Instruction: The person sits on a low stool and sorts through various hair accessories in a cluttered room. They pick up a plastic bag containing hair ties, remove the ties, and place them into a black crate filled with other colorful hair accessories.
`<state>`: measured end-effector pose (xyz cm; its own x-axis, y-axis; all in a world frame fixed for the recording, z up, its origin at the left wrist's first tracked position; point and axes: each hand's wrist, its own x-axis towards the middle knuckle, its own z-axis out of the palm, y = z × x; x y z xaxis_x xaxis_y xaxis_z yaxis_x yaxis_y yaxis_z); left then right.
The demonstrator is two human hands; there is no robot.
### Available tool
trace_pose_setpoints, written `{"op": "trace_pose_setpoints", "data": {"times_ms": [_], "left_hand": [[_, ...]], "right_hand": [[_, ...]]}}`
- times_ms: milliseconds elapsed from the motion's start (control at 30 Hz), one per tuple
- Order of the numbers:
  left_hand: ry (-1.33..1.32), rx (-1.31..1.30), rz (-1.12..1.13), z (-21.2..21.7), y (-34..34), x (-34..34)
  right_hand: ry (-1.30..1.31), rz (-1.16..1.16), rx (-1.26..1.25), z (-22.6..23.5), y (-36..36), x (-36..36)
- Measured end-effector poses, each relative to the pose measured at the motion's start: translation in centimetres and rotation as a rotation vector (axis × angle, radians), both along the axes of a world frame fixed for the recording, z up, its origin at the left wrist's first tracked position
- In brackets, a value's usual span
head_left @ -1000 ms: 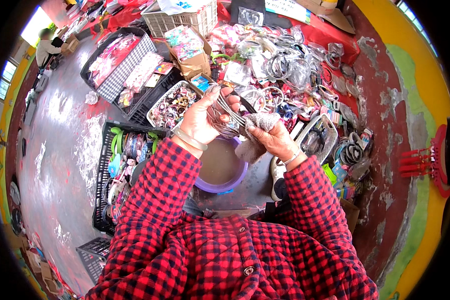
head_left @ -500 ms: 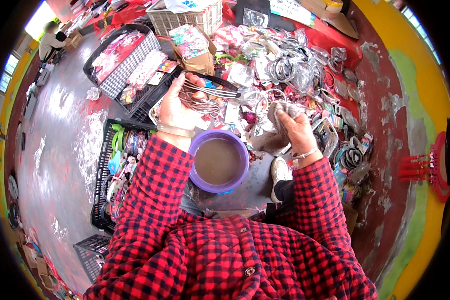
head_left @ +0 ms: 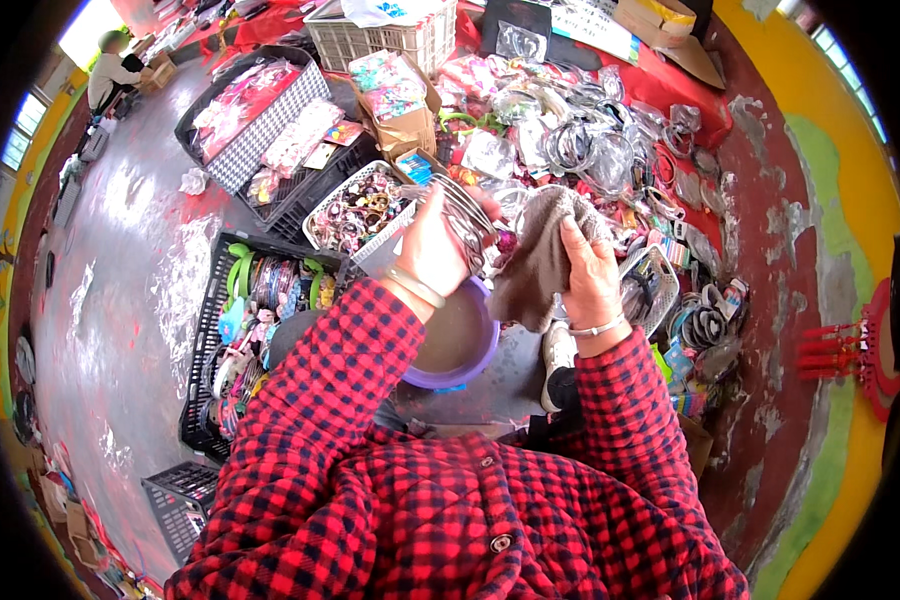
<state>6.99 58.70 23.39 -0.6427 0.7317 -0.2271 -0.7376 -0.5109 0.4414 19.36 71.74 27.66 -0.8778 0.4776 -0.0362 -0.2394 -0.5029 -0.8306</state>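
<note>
My left hand (head_left: 428, 248) is closed around a bundle of thin grey-brown headbands (head_left: 467, 222), its fingertips blurred. In my right hand (head_left: 592, 278) hangs a grey-brown cloth (head_left: 530, 265), pinched between thumb and fingers and draped toward the left. The headbands and the cloth are close together, with a small gap between them. Below both hands stands a round purple basin (head_left: 492, 342) of murky water; my left hand and forearm hide part of it.
Beyond my hands lies a wide heap of bagged hair accessories (head_left: 580, 140). A white basket (head_left: 382, 243) of small hair ties sits past my left hand, and a black crate (head_left: 200, 345) of headbands stands to its left. Another person (head_left: 113, 75) sits far left.
My left hand has moved right and down with the headbands, over the basin. My right hand has shifted slightly left, and the bunched cloth now hangs spread out.
</note>
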Motion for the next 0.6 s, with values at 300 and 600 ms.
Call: {"op": "trace_pose_setpoints", "data": {"times_ms": [300,600], "left_hand": [[-0.057,0.395,-0.187,0.8,0.5,2.0],[-0.029,0.342,-0.052,3.8,-1.3,-0.1]], "right_hand": [[-0.01,-0.043,1.513,-2.4,-3.6,-1.7],[0.069,0.041,1.315,-3.0,-4.2,-1.2]]}}
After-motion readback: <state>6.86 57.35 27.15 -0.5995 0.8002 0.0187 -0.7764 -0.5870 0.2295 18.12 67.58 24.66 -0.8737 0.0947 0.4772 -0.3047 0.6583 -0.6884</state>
